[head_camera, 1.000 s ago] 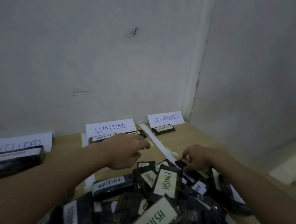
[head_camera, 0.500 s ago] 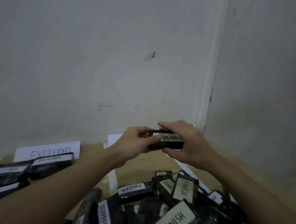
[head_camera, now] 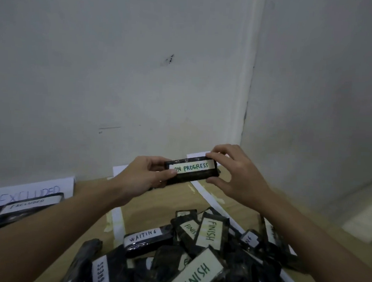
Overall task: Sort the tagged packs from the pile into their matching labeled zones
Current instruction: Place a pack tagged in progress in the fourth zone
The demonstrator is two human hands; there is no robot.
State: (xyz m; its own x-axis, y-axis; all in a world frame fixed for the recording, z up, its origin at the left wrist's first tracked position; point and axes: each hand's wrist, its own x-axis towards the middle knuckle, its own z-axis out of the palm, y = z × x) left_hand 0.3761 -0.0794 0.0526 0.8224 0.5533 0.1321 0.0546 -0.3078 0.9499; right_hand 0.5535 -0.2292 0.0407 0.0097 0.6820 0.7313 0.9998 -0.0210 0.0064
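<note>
Fingers of both hands pinch one black pack (head_camera: 192,171) by its ends, up in the air over the table (head_camera: 165,195), tag facing the camera and reading ON PROGRESS. Left hand (head_camera: 143,177) has its thumb on the tag's left end, other fingers curled behind. Right hand (head_camera: 236,175) holds the right end, fingertips over the top edge, thumb under the bottom edge.

Person appears to be reading the tag before placing. Pack is well above the pile (head_camera: 196,249), which holds packs tagged FINISH, WAITING and one more PROGRESS. EXCLUDED sign (head_camera: 33,192) stands at far left with an EXCLUDED pack (head_camera: 26,205) in front of it. A white sheet edge (head_camera: 196,156) shows just behind the held pack against the wall; probably the matching zone sign, but the hands and pack hide its writing, so cannot confirm.

To do this step well: tag is read, so release with the left hand and carry with the right, which is on the nearer side to that back right corner. Move forward and slightly right, past the white tape strip (head_camera: 208,194). Set it flat, tag up, fully inside the strip and not straddling it. Keep the wrist high on the way out so the forearm does not drag the pile.
</note>
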